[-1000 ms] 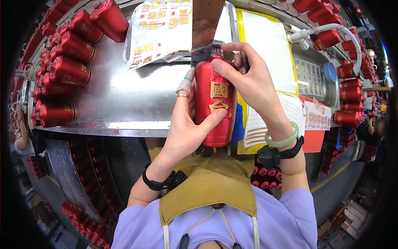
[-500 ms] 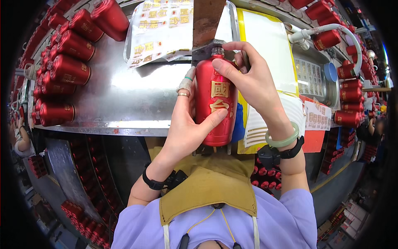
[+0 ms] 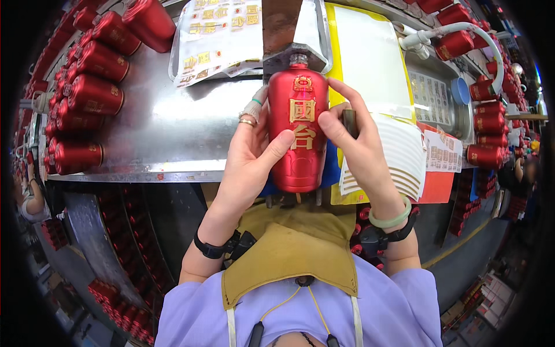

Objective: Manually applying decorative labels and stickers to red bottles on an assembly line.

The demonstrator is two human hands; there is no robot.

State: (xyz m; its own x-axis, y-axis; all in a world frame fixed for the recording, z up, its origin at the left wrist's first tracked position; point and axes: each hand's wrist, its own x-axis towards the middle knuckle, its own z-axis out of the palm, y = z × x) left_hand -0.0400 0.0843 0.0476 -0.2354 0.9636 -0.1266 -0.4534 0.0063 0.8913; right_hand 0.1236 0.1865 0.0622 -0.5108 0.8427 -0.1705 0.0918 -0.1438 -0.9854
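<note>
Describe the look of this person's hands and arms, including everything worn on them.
The left hand has a pale finger covering with a teal band, a gold-coloured ring and a black wrist strap with a dark device. The right hand is ungloved; a pale green bangle and another black strap circle that arm. Both sleeves are short and lavender.

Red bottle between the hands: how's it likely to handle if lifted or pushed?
Likely stiff: the red bottle shows no dent beside the left hand or right hand. Possibly slippery, given its glossy coat. Its rounded sides suggest it could roll if laid on a flat surface.
</note>
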